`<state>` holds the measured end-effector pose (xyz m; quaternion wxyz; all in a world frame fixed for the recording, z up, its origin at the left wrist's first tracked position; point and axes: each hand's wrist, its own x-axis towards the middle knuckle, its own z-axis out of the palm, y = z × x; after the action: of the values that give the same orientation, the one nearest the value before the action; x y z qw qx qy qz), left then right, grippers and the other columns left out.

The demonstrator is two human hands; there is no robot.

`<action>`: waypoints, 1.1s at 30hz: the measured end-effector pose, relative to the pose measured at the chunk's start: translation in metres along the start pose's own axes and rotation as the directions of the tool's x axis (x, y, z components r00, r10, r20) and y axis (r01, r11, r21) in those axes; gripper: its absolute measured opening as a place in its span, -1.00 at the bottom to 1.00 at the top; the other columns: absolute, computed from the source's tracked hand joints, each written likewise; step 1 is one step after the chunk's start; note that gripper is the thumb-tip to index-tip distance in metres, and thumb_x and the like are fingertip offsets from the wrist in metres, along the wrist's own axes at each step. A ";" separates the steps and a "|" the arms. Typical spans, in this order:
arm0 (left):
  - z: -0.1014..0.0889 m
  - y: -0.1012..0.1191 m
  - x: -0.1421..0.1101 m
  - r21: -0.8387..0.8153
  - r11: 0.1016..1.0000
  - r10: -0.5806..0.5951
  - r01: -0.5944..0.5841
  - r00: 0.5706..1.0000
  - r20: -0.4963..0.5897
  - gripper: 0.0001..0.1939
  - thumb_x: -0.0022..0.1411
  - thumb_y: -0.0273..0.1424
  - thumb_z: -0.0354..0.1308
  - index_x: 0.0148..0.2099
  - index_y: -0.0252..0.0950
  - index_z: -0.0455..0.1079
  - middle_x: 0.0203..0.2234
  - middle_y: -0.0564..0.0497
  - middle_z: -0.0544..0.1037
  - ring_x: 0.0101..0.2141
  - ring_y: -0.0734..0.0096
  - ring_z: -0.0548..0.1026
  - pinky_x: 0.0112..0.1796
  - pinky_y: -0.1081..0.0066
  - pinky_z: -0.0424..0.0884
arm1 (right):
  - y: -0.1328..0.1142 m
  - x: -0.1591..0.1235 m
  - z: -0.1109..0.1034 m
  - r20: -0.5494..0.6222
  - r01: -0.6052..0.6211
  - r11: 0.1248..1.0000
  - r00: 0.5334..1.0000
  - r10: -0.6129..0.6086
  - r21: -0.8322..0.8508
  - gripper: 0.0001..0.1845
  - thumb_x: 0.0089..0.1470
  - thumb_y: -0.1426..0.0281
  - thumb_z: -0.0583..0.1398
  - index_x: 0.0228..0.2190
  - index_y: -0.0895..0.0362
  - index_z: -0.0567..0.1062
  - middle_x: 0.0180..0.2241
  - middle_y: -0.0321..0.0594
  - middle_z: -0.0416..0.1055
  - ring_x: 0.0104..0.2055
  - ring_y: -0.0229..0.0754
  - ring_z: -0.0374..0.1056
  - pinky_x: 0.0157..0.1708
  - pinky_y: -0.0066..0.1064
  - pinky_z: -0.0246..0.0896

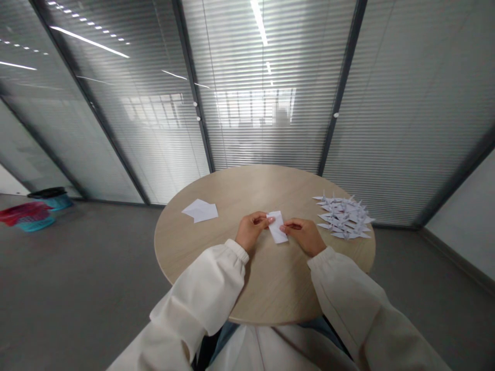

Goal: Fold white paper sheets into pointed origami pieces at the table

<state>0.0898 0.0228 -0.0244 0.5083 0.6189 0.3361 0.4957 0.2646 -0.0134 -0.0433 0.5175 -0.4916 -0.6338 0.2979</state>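
Note:
A folded white paper strip (277, 228) lies on the round wooden table (216, 247) in front of me. My left hand (250, 230) pinches its upper left edge with curled fingers. My right hand (303, 234) presses on its right edge, fingers bent and closed against the paper. Both arms wear cream-coloured sleeves.
A pile of several folded white paper cranes (344, 215) lies at the table's right side. A few flat white sheets (201, 210) rest at the left. Glass walls with blinds stand behind. Blue bins (42, 211) sit on the grey floor at far left.

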 end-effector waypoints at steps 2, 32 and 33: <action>0.000 0.001 0.000 0.004 1.000 -0.007 0.007 1.000 -0.012 -0.62 -0.16 -0.14 0.34 -0.45 -0.38 0.45 -0.58 0.03 0.50 -0.53 0.46 0.42 -0.41 0.45 0.35 | -0.001 -0.001 0.001 0.013 0.002 1.000 1.000 -0.002 0.014 -0.79 -0.13 0.23 0.26 -0.46 0.12 0.57 -0.46 -0.23 0.54 -0.42 -0.15 0.43 -0.40 -0.38 0.30; 0.001 0.005 -0.003 0.076 0.997 -0.033 0.035 0.999 -0.023 -0.57 -0.10 -0.06 0.25 -0.44 -0.40 0.47 -0.60 0.02 0.48 -0.56 0.47 0.41 -0.46 0.47 0.38 | -0.004 -0.001 0.001 0.044 -0.010 0.998 0.999 0.008 0.058 -0.79 -0.14 0.25 0.27 -0.48 0.15 0.56 -0.47 -0.23 0.53 -0.43 -0.17 0.42 -0.39 -0.40 0.27; 0.001 0.005 -0.003 0.076 0.996 -0.046 0.047 0.999 -0.006 -0.56 -0.12 -0.06 0.27 -0.43 -0.40 0.48 -0.60 0.01 0.49 -0.55 0.46 0.41 -0.46 0.46 0.38 | -0.003 0.000 0.001 0.031 -0.014 0.998 0.999 0.013 0.059 -0.78 -0.14 0.24 0.27 -0.47 0.15 0.56 -0.47 -0.22 0.53 -0.43 -0.16 0.42 -0.39 -0.40 0.28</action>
<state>0.0897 0.0187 -0.0207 0.4949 0.6288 0.3702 0.4719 0.2630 -0.0145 -0.0409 0.5199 -0.4758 -0.6293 0.3275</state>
